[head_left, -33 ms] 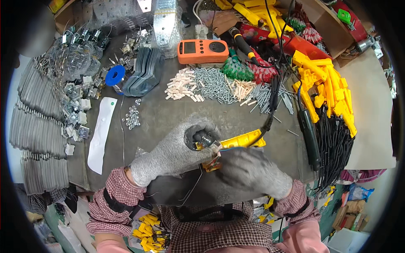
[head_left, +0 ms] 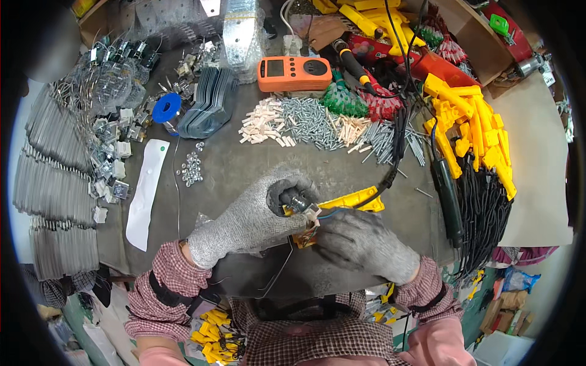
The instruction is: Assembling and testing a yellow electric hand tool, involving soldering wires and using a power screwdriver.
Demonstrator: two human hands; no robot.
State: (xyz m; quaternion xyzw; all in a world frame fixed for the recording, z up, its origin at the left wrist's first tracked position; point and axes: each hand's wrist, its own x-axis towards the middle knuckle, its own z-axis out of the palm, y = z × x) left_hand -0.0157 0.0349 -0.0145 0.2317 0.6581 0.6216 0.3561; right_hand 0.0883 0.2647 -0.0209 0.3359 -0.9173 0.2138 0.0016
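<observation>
My left hand [head_left: 256,210], in a grey knit glove, is closed around a small electrical part [head_left: 298,202] with a shiny metal body and a white block at its end. A thin blue wire [head_left: 332,213] runs from that block past my right hand. Close beside it, my right hand [head_left: 366,244], gloved too, has its fingers curled together by the block; what they hold is hidden. Behind both hands lies a long yellow plastic housing [head_left: 354,200], with a black cable [head_left: 386,180] reaching it. Below my left fingers a bent metal wire [head_left: 279,268] sticks out.
An orange meter [head_left: 294,74] stands at the back, behind piles of screws [head_left: 311,125] and small pale pieces. Stacked grey metal plates [head_left: 55,183] line the left. On the right lie a soldering iron [head_left: 447,201], yellow housings [head_left: 473,122] and black cords [head_left: 485,219]. Loose nuts [head_left: 191,169] sit left of centre.
My right hand, smeared by motion before, shows sharply now with curled fingers close to the part. The black cable's end over the yellow housing shifted slightly. My left hand stayed put.
</observation>
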